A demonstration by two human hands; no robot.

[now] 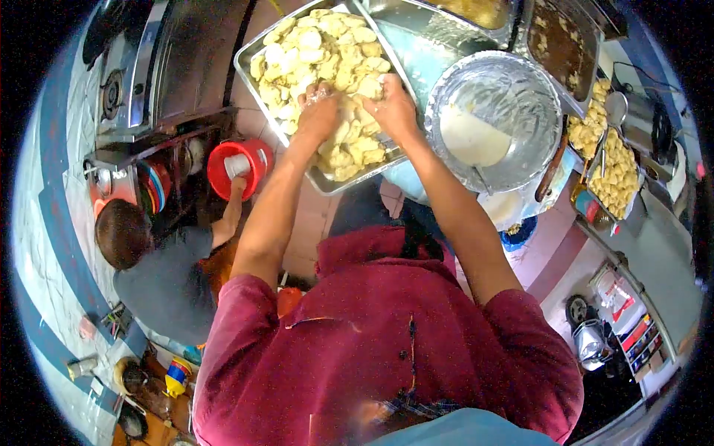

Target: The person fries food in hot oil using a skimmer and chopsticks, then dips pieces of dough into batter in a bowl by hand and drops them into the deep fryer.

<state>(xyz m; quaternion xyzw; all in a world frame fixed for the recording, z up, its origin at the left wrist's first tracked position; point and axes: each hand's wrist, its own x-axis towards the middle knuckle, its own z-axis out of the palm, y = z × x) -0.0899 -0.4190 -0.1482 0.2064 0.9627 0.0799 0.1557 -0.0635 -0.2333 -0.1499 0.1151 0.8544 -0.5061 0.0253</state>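
Maroon shirt [372,320], red bucket [259,167], pale-yellow pieces [305,56], apparently blue-and-white striped wall [56,245].

The person wore a maroon shirt [372,320] with short, loose sleeves [524,327], its cloth looking paler and pinkish at the left shoulder. A thin, dark, broken vertical line and a fine curved line marked the shirt. Light blue fabric [476,429] and a small dark checked patch [431,406] showed at the bottom. White residue speckled the bare left hand [320,111].

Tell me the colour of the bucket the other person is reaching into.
The bucket is red, seen best in the head view.
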